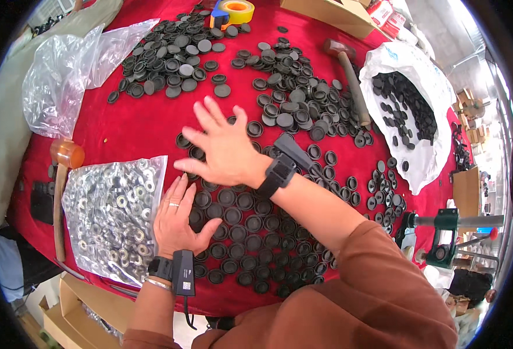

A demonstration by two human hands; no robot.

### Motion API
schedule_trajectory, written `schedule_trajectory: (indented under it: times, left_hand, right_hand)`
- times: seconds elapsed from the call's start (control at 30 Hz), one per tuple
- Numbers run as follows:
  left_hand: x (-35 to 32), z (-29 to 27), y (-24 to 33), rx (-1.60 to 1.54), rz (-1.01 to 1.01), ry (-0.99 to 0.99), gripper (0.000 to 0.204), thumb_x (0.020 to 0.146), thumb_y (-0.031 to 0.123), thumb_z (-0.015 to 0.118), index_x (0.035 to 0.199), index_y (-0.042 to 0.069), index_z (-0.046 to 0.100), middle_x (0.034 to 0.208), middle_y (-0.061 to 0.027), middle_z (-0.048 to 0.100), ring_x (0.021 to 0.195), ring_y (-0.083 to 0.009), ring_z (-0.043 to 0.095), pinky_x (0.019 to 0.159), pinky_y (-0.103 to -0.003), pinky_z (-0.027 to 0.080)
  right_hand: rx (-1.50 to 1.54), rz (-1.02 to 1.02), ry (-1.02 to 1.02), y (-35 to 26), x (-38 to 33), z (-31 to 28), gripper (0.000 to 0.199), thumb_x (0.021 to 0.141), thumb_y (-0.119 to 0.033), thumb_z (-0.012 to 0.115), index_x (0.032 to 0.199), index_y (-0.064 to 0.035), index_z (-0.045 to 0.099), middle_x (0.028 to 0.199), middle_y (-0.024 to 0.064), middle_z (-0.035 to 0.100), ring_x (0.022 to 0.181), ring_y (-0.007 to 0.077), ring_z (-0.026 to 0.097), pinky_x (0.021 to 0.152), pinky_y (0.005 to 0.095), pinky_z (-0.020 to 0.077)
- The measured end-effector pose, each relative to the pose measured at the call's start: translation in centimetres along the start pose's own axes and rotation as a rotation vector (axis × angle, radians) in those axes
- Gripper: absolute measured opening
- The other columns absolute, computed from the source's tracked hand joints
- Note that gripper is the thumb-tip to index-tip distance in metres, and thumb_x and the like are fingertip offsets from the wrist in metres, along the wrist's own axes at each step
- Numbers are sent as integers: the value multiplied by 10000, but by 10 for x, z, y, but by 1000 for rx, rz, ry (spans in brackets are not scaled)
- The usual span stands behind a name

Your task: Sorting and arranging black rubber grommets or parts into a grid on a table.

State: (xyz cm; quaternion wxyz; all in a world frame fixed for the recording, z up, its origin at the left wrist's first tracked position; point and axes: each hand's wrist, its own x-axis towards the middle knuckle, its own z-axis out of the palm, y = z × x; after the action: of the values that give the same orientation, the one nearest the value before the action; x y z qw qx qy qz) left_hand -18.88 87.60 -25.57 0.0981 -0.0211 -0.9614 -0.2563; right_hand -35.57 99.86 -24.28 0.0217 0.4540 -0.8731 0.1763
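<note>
Hands lay flat on black round caps [250, 232] spread over the red table [134, 125]: left hand [178, 224] beside a clear bag of metal rings [114, 215], right hand [224, 148] splayed, gripping nothing. Palms hid the caps beneath.

round black caps [246, 232]: matt plastic
red tablecloth [146, 125]: soft matt cloth
clear bag of ring bearings [114, 215]: glossy film, shiny metal

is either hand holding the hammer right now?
No. The wooden-handled hammer lies untouched at the far right of the red table, while the left hand and right hand rest flat over the black caps.
</note>
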Motion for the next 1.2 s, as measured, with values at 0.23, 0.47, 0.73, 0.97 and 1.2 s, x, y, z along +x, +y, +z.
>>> schedule_trajectory:
  times: [0.23, 0.47, 0.73, 0.97, 1.2]
  left_hand:
    - [-1, 1, -3, -12, 1, 14, 726, 700, 341, 767, 1280, -17, 519, 1412, -213, 452, 1293, -380, 447, 1073, -451, 366]
    - [1, 1, -1, 32, 2, 17, 697, 696, 398, 778, 1223, -10, 572, 1395, -190, 477, 1279, -349, 470, 1050, -444, 389]
    - [1, -1, 1, 11, -11, 5, 691, 690, 351, 781, 1238, -7, 561, 1418, -196, 452, 1297, -367, 448, 1065, -453, 374]
    - [-2, 1, 0, 5, -5, 19, 683, 679, 368, 792, 1207, -11, 579, 1397, -199, 473, 1276, -365, 470, 1047, -447, 397]
    - [2, -3, 1, 26, 10, 33, 676, 682, 387, 793, 1183, -20, 593, 1384, -201, 483, 1268, -358, 478, 1037, -442, 406]
  right_hand:
    - [-326, 186, 21, 54, 21, 8, 709, 914, -594, 413, 1300, -14, 541, 1418, 147, 458, 1393, 259, 325, 1037, 668, 202]
    - [-348, 263, 164, 76, 45, 5, 293, 817, -353, 678, 1043, -167, 673, 1015, 45, 624, 1040, 237, 557, 897, 539, 330]
    - [-93, 188, 316, 107, 63, 16, 195, 811, -242, 683, 936, -97, 647, 967, 104, 640, 991, 297, 573, 825, 440, 444]
    - [334, 376, 221, 72, 46, 13, 195, 857, -119, 570, 965, 0, 680, 899, 204, 691, 876, 370, 666, 816, 414, 522]
    - [-66, 246, 269, 72, 61, -7, 364, 862, -286, 625, 1146, -60, 644, 1180, 176, 624, 1192, 345, 535, 924, 457, 467]
